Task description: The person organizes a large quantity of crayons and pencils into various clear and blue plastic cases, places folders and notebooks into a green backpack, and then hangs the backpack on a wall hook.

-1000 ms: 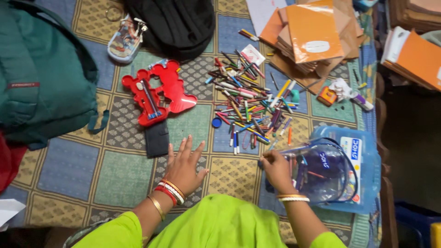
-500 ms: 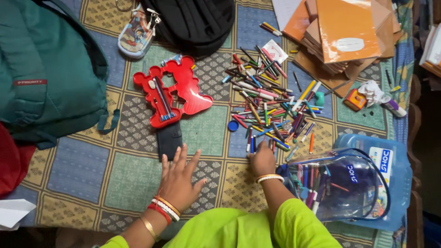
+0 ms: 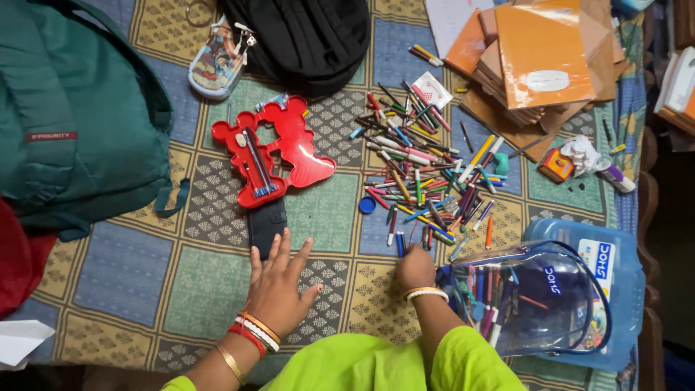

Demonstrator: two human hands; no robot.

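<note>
while left hand [image 3: 279, 286] lies flat, right hand [image 3: 415, 268] touches upright blue pens [image 3: 400, 245].

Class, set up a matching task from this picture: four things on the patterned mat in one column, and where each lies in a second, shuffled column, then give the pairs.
Things
1. red pencil case
2. clear pouch
3. orange notebooks
4. green backpack

Places
A. far left of the mat
B. top right corner
C. beside the right hand
D. above the left hand, next to the pile of pens

Pairs: 1-D, 2-C, 3-B, 4-A
</note>
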